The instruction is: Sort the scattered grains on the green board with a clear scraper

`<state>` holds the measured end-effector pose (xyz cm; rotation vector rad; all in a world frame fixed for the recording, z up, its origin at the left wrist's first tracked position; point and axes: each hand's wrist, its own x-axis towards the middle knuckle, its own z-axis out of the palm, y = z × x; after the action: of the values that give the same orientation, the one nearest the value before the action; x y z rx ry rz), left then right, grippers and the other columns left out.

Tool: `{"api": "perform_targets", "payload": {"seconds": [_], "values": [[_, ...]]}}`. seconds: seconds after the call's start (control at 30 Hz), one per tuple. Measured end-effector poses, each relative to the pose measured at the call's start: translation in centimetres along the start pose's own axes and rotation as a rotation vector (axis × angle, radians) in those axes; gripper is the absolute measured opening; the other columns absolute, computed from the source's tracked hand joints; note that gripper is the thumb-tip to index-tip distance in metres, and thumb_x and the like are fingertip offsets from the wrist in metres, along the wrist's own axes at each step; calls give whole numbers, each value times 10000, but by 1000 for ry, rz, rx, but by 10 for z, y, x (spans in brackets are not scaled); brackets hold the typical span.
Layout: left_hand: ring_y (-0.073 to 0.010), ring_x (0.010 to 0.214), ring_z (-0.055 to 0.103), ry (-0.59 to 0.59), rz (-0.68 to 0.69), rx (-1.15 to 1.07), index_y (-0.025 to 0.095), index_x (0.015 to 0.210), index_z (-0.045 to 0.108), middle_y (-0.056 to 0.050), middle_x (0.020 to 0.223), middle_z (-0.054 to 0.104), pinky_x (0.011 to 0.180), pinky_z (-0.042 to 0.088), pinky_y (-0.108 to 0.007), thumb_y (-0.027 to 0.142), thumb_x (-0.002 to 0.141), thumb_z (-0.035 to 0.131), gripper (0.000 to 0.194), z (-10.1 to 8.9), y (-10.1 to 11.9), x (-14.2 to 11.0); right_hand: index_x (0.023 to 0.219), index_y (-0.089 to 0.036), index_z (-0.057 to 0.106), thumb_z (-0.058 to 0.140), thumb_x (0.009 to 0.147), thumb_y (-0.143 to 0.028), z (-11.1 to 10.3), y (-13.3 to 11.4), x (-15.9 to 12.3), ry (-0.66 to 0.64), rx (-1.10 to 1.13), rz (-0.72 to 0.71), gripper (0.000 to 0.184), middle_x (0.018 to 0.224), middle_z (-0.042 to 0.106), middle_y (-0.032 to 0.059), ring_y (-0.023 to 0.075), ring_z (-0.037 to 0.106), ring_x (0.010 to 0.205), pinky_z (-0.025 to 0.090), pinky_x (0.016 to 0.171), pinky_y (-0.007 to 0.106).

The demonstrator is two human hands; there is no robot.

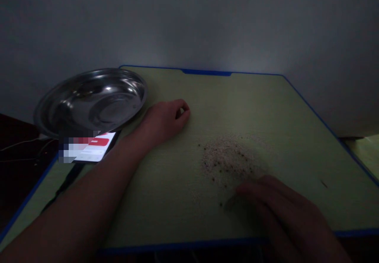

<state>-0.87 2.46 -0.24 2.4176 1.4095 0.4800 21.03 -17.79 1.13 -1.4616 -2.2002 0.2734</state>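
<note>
A thin heap of small pale grains (219,154), with several dark round bits among them, lies spread on the light green table (237,101). My right hand (287,207) is low at the near right of the heap, its fingers stretched out and their tips at the heap's edge. Nothing shows in those fingers. Left of the heap and farther back, my left hand (168,117) rests on the tabletop with fingers curled in. A small gap shows between its thumb and fingers, and I see nothing held there.
A wide steel basin (115,111) stands tilted at the table's left. Partly beneath its rim lies a lit phone (96,148), close to my left forearm. A small dark sliver (324,183) lies at the right. A grey wall (207,22) rises behind the table's blue edge.
</note>
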Motion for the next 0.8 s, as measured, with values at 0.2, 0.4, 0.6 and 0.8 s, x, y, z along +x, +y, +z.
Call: {"api": "perform_targets", "payload": {"seconds": [0.2,0.4,0.6,0.8], "values": [[-155,624,578,5,9,-1,190,1012,689,-39,808,716,566,357,-281,393,885,494,309,0,0,0,1052,-231,631,445,946,-183,6,11,-5,20,-54,135,219,879,718,38,160,708,766,586,636,251],[-163,640,585,-4,-7,-9,187,1024,694,-48,825,720,587,369,-285,392,883,500,316,-1,1,0,1036,-237,646,442,944,-177,7,7,4,6,4,119,232,882,710,33,157,697,773,581,655,261],[-169,664,594,-3,-2,-5,191,1032,700,-46,823,718,612,382,-287,393,884,501,319,-1,1,-1,1032,-221,669,429,906,-119,7,3,9,-68,27,55,290,899,721,45,164,699,801,584,683,270],[-157,628,580,5,13,3,186,1003,692,-41,815,716,570,356,-280,382,881,498,301,-1,2,0,1045,-210,669,437,873,-97,-1,3,3,-91,-30,-15,310,960,736,70,177,708,867,590,706,257]]}}
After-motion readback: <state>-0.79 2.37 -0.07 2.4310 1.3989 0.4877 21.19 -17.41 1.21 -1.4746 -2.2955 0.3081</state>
